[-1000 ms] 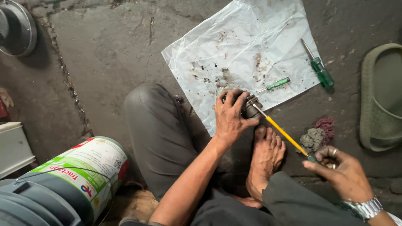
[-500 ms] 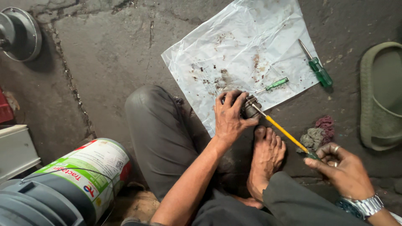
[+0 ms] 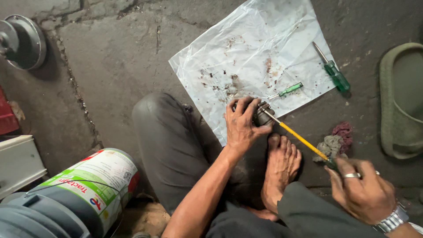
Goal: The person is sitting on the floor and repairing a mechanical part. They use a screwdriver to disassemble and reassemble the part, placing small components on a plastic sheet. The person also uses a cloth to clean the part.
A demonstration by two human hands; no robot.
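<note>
My left hand (image 3: pixel 241 125) grips a small dark metal part (image 3: pixel 264 115) at the near edge of a white plastic sheet (image 3: pixel 260 53) spread on the concrete floor. My right hand (image 3: pixel 363 191), with a ring and a wristwatch, holds the handle of a yellow-shafted screwdriver (image 3: pixel 302 140). Its tip is pushed against the metal part. My bare foot (image 3: pixel 280 169) rests on the floor just below the part, between the two hands.
A small green screwdriver (image 3: pixel 288 90) and a larger green one (image 3: pixel 335 76) lie on the sheet. A dirty rag (image 3: pixel 337 142) and a green sandal (image 3: pixel 403 99) are at right. A printed can (image 3: pixel 94 185) stands at lower left, a round metal piece (image 3: pixel 22 42) at upper left.
The view has shifted slightly. Both hands keep their hold on the part and the screwdriver, with only small movement of my right hand.
</note>
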